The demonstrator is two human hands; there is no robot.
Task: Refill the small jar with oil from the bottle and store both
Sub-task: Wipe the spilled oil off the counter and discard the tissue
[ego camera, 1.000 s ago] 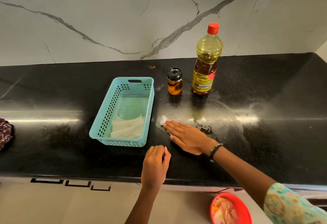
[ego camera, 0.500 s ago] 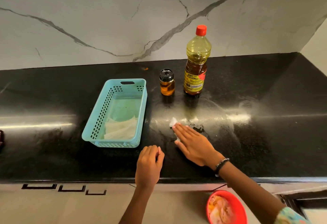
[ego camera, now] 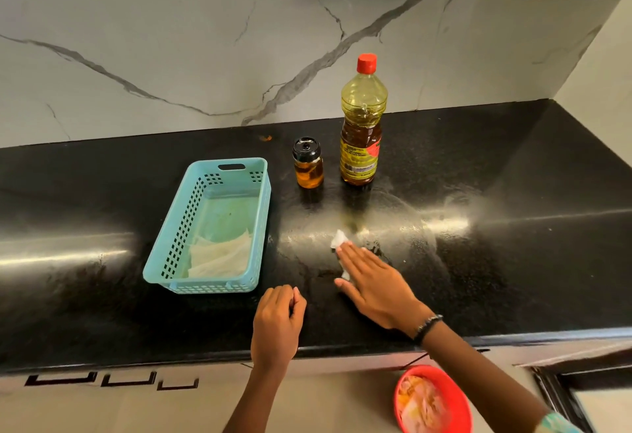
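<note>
Black worktop (ego camera: 513,261), oily: my right grip (ego camera: 372,282) released, flat, pressing tissue (ego camera: 339,239) to wipe. Left grip (ego camera: 277,323) loosely curled, empty. Beyond: capped jar (ego camera: 307,167), bottle (ego camera: 362,124), awaiting storage.

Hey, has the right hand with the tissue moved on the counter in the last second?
Yes. The right hand, flat on the white tissue, has slid rightward, away from the blue basket, to sit below the oil bottle.

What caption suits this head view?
Right hand presses white tissue on black countertop before capped oil bottle and small jar.
</note>
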